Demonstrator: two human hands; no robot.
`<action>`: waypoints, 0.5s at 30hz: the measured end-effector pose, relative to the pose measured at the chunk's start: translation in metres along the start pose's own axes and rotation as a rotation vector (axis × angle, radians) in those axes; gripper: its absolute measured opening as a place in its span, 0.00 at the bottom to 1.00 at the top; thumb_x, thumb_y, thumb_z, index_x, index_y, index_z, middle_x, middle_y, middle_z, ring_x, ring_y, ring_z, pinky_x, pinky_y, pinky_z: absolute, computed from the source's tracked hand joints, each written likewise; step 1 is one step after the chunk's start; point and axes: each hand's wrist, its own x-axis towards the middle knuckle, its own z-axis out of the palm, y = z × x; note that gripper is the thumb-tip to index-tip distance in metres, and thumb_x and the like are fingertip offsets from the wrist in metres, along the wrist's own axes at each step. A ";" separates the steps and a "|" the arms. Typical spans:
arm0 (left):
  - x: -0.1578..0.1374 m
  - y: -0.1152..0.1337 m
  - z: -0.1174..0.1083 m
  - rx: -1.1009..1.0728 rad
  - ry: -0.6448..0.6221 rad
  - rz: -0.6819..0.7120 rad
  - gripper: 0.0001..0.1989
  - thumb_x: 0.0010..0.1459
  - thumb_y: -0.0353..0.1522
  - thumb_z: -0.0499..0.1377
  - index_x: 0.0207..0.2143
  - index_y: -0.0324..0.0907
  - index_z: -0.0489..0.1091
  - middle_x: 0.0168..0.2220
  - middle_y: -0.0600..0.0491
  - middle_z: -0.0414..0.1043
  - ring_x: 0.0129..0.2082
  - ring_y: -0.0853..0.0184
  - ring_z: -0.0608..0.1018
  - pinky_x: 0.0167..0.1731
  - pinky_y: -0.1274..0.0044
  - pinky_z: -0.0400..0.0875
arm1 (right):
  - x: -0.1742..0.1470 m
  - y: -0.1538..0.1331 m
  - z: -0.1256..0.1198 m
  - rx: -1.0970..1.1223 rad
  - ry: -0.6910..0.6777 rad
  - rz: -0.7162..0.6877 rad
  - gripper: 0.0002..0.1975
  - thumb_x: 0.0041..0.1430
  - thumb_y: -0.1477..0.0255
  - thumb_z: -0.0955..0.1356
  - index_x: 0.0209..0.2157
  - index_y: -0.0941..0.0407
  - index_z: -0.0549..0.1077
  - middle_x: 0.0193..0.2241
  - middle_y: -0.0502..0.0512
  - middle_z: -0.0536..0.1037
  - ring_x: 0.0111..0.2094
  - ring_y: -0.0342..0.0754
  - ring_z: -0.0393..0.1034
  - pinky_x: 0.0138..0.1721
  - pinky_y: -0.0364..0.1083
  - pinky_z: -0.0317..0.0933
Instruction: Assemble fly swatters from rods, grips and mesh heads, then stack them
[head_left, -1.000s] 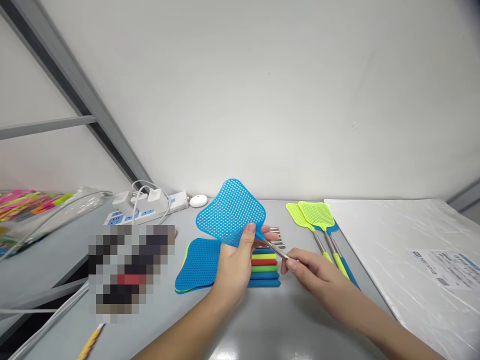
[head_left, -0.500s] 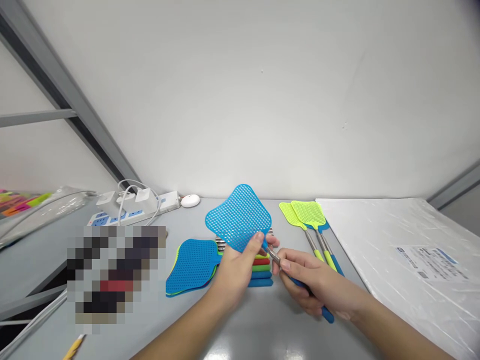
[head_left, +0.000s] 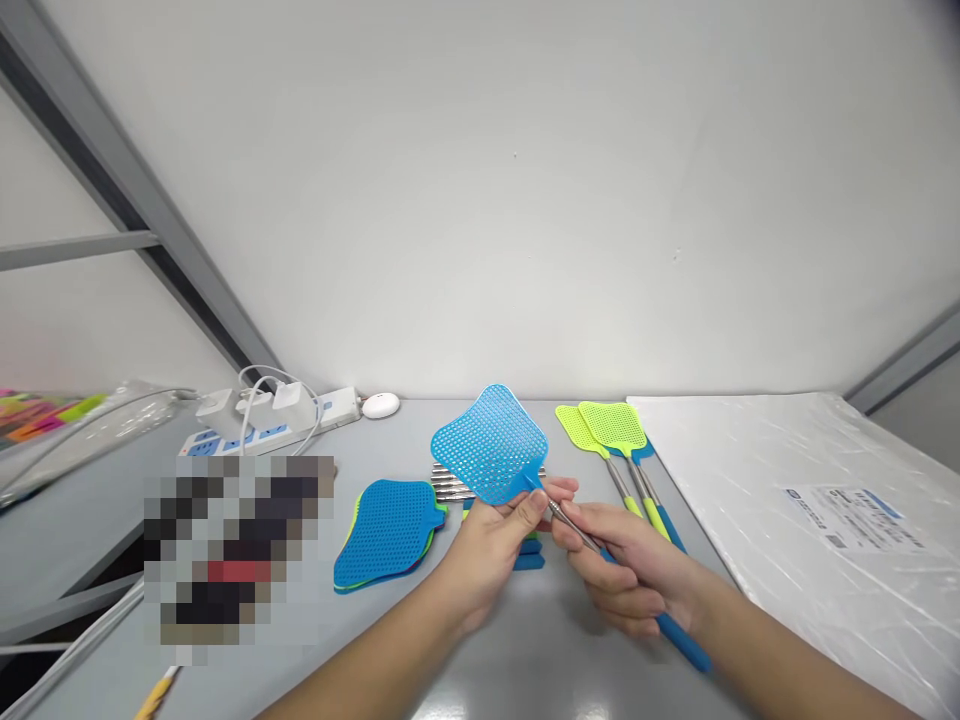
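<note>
A blue mesh swatter head is held up over the grey table. My left hand pinches its neck with thumb and fingers. My right hand grips the metal rod with a blue handle, whose thin end meets the head's neck between the hands. Below them lie a stack of loose blue and green swatter heads, several metal rods and coloured handle grips, partly hidden by my left hand.
Two finished yellow-green swatters lie to the right, beside a plastic-wrapped white sheet stack. A power strip with chargers and a white round device sit at the back left, near a blurred patch and a clear bag.
My right hand slid back along the rod onto its blue handle. The blue head moved slightly right and lower, and both hands closed in together.
</note>
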 end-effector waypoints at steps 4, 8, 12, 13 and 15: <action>0.000 -0.001 0.001 -0.101 -0.028 -0.008 0.15 0.60 0.41 0.58 0.42 0.42 0.76 0.53 0.44 0.71 0.49 0.59 0.74 0.51 0.69 0.65 | 0.003 0.003 -0.003 0.041 -0.064 -0.025 0.16 0.65 0.56 0.58 0.33 0.53 0.63 0.10 0.37 0.60 0.06 0.36 0.43 0.08 0.37 0.54; 0.001 -0.001 0.001 -0.099 0.014 -0.013 0.15 0.59 0.42 0.59 0.38 0.41 0.76 0.45 0.44 0.76 0.45 0.60 0.76 0.48 0.70 0.67 | 0.007 0.006 0.003 -0.063 0.057 -0.082 0.18 0.64 0.54 0.58 0.31 0.54 0.63 0.10 0.38 0.59 0.07 0.37 0.45 0.10 0.38 0.55; 0.001 0.001 0.001 -0.024 0.078 0.041 0.15 0.59 0.43 0.59 0.35 0.41 0.76 0.44 0.47 0.75 0.36 0.66 0.77 0.42 0.73 0.70 | 0.005 0.003 0.015 -0.454 0.306 -0.221 0.19 0.63 0.54 0.62 0.30 0.56 0.65 0.10 0.39 0.61 0.09 0.37 0.52 0.16 0.39 0.58; 0.001 0.002 0.001 -0.013 0.096 0.045 0.15 0.58 0.43 0.59 0.35 0.41 0.75 0.45 0.47 0.74 0.34 0.67 0.77 0.39 0.74 0.70 | 0.003 0.002 0.018 -0.569 0.360 -0.247 0.18 0.63 0.55 0.62 0.30 0.56 0.66 0.10 0.40 0.61 0.10 0.38 0.53 0.18 0.39 0.58; 0.001 0.003 0.002 0.009 0.141 0.045 0.16 0.57 0.44 0.59 0.35 0.41 0.75 0.46 0.46 0.74 0.35 0.66 0.77 0.37 0.74 0.71 | 0.000 0.000 0.022 -0.790 0.451 -0.271 0.18 0.64 0.55 0.61 0.29 0.56 0.67 0.10 0.41 0.61 0.13 0.38 0.55 0.20 0.39 0.54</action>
